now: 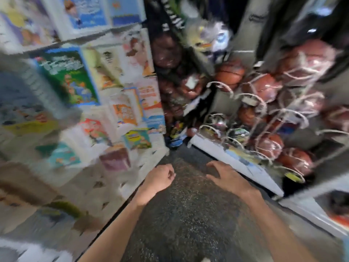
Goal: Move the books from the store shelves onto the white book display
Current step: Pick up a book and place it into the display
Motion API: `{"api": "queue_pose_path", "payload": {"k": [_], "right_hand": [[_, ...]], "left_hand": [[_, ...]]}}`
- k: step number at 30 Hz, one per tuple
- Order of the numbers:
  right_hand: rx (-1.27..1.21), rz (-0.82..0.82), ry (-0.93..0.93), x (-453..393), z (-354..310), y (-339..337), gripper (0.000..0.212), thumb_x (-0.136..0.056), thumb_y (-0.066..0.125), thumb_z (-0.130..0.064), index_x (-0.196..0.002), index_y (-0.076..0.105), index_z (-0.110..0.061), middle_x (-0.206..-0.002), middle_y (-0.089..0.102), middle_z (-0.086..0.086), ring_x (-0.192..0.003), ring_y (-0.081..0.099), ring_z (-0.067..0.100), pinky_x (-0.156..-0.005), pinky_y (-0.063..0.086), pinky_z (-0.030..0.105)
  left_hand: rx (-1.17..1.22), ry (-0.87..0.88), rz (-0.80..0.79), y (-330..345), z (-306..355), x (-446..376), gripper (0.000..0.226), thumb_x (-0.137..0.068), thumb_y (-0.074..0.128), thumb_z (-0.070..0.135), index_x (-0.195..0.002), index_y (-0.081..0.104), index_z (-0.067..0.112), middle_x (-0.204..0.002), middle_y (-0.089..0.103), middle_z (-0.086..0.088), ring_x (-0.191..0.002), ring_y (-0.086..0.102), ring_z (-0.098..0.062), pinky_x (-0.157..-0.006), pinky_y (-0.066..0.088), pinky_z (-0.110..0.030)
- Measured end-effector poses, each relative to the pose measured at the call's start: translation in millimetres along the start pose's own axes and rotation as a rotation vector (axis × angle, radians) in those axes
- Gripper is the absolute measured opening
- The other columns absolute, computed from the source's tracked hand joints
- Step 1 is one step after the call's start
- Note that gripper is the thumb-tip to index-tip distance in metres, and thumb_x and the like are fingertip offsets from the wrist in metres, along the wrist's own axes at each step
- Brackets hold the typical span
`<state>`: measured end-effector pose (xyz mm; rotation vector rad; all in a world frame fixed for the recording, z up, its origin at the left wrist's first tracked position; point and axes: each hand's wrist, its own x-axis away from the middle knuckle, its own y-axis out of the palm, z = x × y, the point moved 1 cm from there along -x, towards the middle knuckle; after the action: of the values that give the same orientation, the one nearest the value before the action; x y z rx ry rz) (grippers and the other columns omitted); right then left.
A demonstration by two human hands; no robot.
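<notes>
Bare left hand (160,178), right hand (224,176) over speckled carpet (188,214).

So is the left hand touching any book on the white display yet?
Apart. The head view shows the left hand curled and empty over the dark floor, with a visible gap to the white display and its books.

Motion blur leaves the print on the book covers (69,76) unreadable.
</notes>
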<state>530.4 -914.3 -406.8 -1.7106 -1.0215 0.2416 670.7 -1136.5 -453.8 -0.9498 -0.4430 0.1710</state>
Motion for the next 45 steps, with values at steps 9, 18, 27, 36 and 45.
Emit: {"api": "queue_pose_path", "payload": {"k": [9,18,27,36,45], "right_hand": [[-0.139,0.36,0.333,203,203,-83,0.042,-0.094,0.068,-0.031,-0.132,0.058,-0.016,-0.132,0.062,0.002,-0.121,0.059,0.021,-0.102,0.041,0.028],[-0.144,0.633,0.525,441,413,-143,0.031,-0.092,0.07,-0.021,-0.122,0.064,-0.013,-0.114,0.067,0.001,-0.106,0.063,0.023,-0.084,0.036,0.021],[-0.194,0.782,0.737,584,573,-168,0.035,-0.091,0.072,-0.025,-0.123,0.065,-0.012,-0.122,0.067,0.006,-0.111,0.062,0.027,-0.1,0.047,0.038],[-0.209,0.804,0.859,645,759,-210,0.034,-0.091,0.069,-0.036,-0.121,0.062,-0.021,-0.116,0.068,-0.005,-0.101,0.064,0.018,-0.09,0.052,0.039],[-0.175,0.8,0.965,707,936,-306,0.034,-0.092,0.068,-0.039,-0.121,0.06,-0.022,-0.116,0.066,-0.008,-0.098,0.064,0.015,-0.088,0.054,0.038]], "left_hand": [[-0.196,0.385,-0.179,75,282,-39,0.017,-0.099,0.056,0.039,-0.107,0.063,0.025,-0.104,0.069,0.006,-0.097,0.066,-0.015,-0.086,0.054,-0.036],[-0.333,0.724,-0.228,204,593,-24,0.021,-0.095,0.058,0.04,-0.106,0.065,0.023,-0.101,0.071,0.002,-0.096,0.067,-0.02,-0.083,0.054,-0.036],[-0.346,0.944,-0.304,326,820,0,0.019,-0.094,0.062,0.039,-0.104,0.069,0.024,-0.103,0.074,0.002,-0.096,0.069,-0.019,-0.086,0.056,-0.038],[-0.442,1.188,-0.304,451,1040,-55,0.022,-0.095,0.06,0.04,-0.104,0.07,0.022,-0.107,0.074,-0.001,-0.102,0.069,-0.022,-0.082,0.055,-0.035],[-0.441,1.207,-0.363,535,1243,-118,0.021,-0.096,0.06,0.043,-0.103,0.069,0.025,-0.101,0.073,0.006,-0.096,0.067,-0.016,-0.08,0.054,-0.033]]}}
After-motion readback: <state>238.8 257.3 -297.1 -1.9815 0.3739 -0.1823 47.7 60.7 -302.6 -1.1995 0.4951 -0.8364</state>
